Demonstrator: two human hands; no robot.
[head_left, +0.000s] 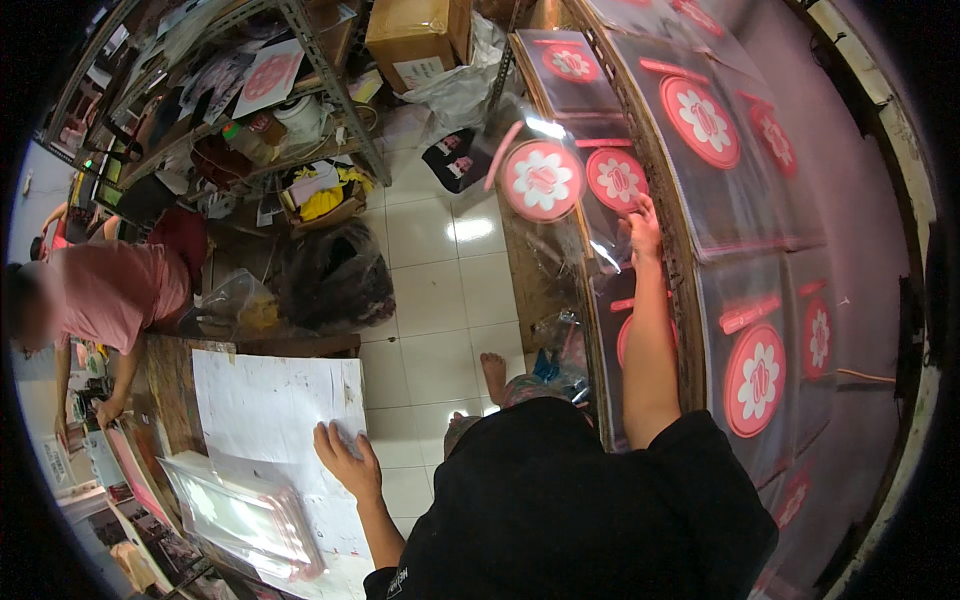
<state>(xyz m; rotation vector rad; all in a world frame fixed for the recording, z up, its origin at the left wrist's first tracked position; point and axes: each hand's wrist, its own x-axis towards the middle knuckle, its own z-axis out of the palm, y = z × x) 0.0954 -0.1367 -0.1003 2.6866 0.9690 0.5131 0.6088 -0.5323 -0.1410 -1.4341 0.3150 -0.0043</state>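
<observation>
My right hand [643,232] reaches out to the right-hand rack, its fingers bent together at the edge of a clear plastic sheet. This sheet carries a pink round print with a white flower [543,180] and hangs out tilted over the rack's near side. Another printed sheet [617,178] lies right behind it, by my fingertips. On the left, my left hand [348,462] lies with fingers apart on the edge of a white board [280,395]. A stack of clear plastic sheets [245,520] sits on that board, close to my left hand.
More printed plastic sheets [754,380] cover the rack's upper level. At far left, a co-worker in a pink shirt [120,290] has a hand on a frame [135,465]. A metal shelf [335,90], a cardboard box [418,30] and a dark bag [335,275] border the tiled floor [430,290].
</observation>
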